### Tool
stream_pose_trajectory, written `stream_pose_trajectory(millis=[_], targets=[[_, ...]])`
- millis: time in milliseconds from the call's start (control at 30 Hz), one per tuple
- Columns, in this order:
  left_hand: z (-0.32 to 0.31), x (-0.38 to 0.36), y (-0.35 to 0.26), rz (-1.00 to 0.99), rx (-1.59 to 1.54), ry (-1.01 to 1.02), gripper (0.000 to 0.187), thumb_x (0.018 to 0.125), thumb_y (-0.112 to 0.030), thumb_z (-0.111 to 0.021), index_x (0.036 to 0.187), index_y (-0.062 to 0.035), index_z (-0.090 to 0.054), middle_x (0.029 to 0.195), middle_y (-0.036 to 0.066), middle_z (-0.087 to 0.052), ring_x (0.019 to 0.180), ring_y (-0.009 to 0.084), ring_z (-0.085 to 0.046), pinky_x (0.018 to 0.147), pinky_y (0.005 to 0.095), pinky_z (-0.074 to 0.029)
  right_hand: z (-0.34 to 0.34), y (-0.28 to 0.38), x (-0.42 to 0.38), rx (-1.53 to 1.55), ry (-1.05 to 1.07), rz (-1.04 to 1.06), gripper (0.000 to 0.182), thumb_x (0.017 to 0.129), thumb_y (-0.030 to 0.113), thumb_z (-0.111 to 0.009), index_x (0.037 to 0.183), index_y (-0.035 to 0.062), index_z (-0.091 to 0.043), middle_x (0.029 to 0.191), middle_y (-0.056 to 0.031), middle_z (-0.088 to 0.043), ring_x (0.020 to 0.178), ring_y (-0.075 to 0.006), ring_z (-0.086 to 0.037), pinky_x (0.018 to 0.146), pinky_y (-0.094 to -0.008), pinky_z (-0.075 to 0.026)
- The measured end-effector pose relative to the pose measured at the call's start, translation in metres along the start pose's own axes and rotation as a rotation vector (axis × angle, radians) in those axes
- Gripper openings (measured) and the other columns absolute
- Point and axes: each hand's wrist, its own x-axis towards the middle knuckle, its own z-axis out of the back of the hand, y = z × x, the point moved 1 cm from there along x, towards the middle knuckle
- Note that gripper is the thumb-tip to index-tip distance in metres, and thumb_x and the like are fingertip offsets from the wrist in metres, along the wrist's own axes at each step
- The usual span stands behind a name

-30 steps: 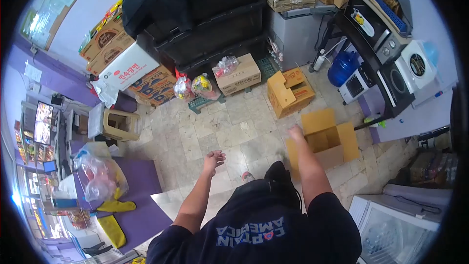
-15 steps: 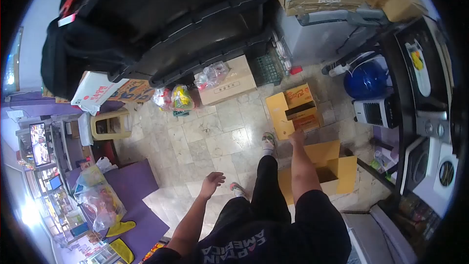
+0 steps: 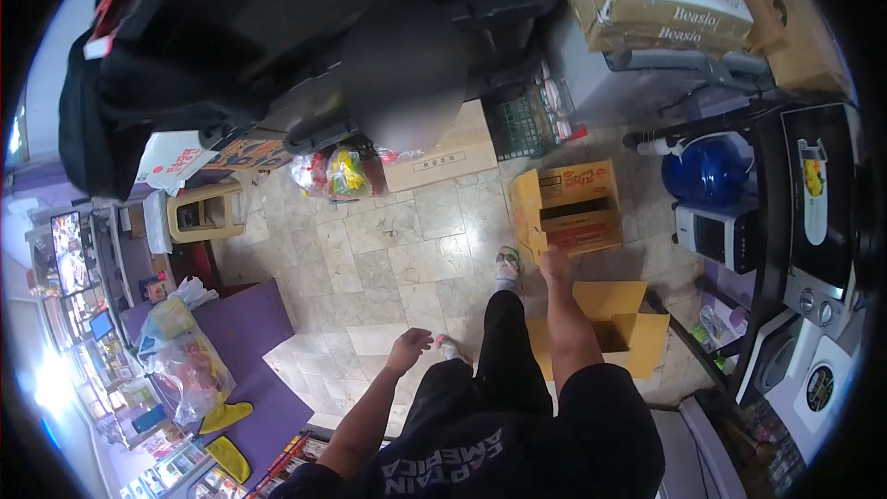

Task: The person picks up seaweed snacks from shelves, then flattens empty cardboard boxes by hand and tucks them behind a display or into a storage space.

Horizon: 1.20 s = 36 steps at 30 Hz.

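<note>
The printed cardboard box [image 3: 575,187] stood open on the tiled floor [image 3: 388,263], ahead of the person. The right hand [image 3: 556,263] was right at its near edge. I could not tell if its grip was open or shut, or if it touched the box. The left hand [image 3: 409,349] was up over the floor, holding nothing, with its grip loosely apart.

A plain open box [image 3: 614,298] sat closer in, under the right arm, with its flaps out. The person's foot [image 3: 507,263] was just left of the printed box. Farther off were a closed carton [image 3: 453,164], a green crate [image 3: 520,125] and big black bins [image 3: 277,18]. A blue water jug [image 3: 707,169] was on the right, above a small air cooler [image 3: 716,236].

On the left were a cream stool [image 3: 208,233] and a purple desk [image 3: 263,333] with plastic bags [image 3: 189,365] on it.
</note>
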Motion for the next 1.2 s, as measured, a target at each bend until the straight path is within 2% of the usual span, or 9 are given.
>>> stream_pose_trajectory(millis=[233,300,367,500,600,700,800,1000,1200], targets=[[0.031,-0.010,0.007,-0.160,-0.071,-0.087,0.032,0.094,-0.027,-0.057,0.114,-0.0015,-0.060,0.099,0.009,-0.069,0.087,0.0173,-0.065,0.073,0.0316,-0.051,0.187,0.074,-0.091,0.071,-0.012,0.147,0.035,0.080,0.030,-0.063,0.105,0.0062,-0.070,0.106,-0.0192,-0.068,0.096,-0.0397,-0.065,0.081,-0.0462,-0.052],[0.048,0.012,0.062,-0.154,-0.122,-0.171,0.042,0.093,-0.039,-0.055,0.117,-0.0048,-0.059,0.101,0.007,-0.068,0.088,0.0178,-0.063,0.071,0.0331,-0.050,0.218,0.078,-0.123,0.277,0.039,0.166,0.033,0.079,0.026,-0.067,0.102,0.0019,-0.070,0.093,-0.0167,-0.071,0.083,-0.0327,-0.069,0.074,-0.0412,-0.052],[0.076,0.006,0.082,-0.010,-0.297,-0.241,0.042,0.094,-0.039,-0.053,0.120,-0.0066,-0.058,0.110,0.009,-0.065,0.096,0.0200,-0.060,0.076,0.0375,-0.050,0.257,0.100,-0.180,0.707,0.052,0.283,0.017,0.082,0.008,-0.067,0.094,-0.0035,-0.069,0.077,-0.0050,-0.066,0.071,-0.0099,-0.059,0.064,-0.0293,-0.047],[0.125,-0.003,0.097,0.226,-0.824,-0.265,0.050,0.095,-0.040,-0.053,0.131,-0.0065,-0.052,0.127,0.011,-0.059,0.114,0.0234,-0.057,0.094,0.0433,-0.047,0.332,0.166,-0.319,1.126,0.015,0.528,0.020,0.086,0.009,-0.065,0.098,-0.0056,-0.069,0.092,-0.0072,-0.070,0.085,-0.0141,-0.064,0.075,-0.0286,-0.049],[0.143,0.010,0.102,-0.385,-0.204,-0.291,0.051,0.094,-0.038,-0.056,0.134,-0.0062,-0.050,0.129,0.010,-0.059,0.116,0.0227,-0.056,0.095,0.0420,-0.047,0.355,0.199,-0.390,1.503,0.174,0.629,0.025,0.090,0.008,-0.058,0.109,-0.0073,-0.064,0.104,-0.0107,-0.069,0.093,-0.0190,-0.066,0.085,-0.0305,-0.050],[0.158,0.019,0.073,-0.353,-1.107,0.040,0.051,0.094,-0.035,-0.058,0.135,-0.0062,-0.049,0.129,0.009,-0.059,0.115,0.0220,-0.057,0.093,0.0413,-0.049,0.357,0.194,-0.389,1.620,0.304,0.773,0.032,0.094,0.009,-0.053,0.120,-0.0079,-0.056,0.114,-0.0138,-0.066,0.099,-0.0234,-0.066,0.091,-0.0332,-0.050],[0.181,0.009,0.031,-0.529,-1.297,0.149,0.052,0.094,-0.033,-0.060,0.136,-0.0061,-0.048,0.129,0.009,-0.059,0.114,0.0213,-0.058,0.091,0.0407,-0.050,0.346,0.177,-0.359,1.616,0.231,0.748,0.035,0.096,0.012,-0.052,0.125,-0.0075,-0.052,0.117,-0.0145,-0.064,0.104,-0.0228,-0.064,0.093,-0.0330,-0.049],[0.261,-0.043,-0.037,-0.903,-1.282,0.084,0.053,0.093,-0.027,-0.063,0.139,-0.0060,-0.046,0.128,0.007,-0.060,0.111,0.0200,-0.060,0.087,0.0394,-0.053,0.303,0.143,-0.280,1.687,0.159,0.613,0.034,0.098,0.013,-0.051,0.130,0.0011,-0.051,0.119,-0.0093,-0.064,0.109,-0.0208,-0.062,0.091,-0.0335,-0.051],[0.281,-0.105,-0.068,-0.824,-1.113,-0.306,0.057,0.090,-0.020,-0.067,0.140,-0.0018,-0.044,0.129,0.008,-0.059,0.107,0.0185,-0.062,0.086,0.0323,-0.053,0.238,0.113,-0.179,1.632,0.165,0.455,0.030,0.099,0.022,-0.051,0.126,0.0098,-0.055,0.113,-0.0052,-0.067,0.096,-0.0196,-0.066,0.077,-0.0332,-0.053]])
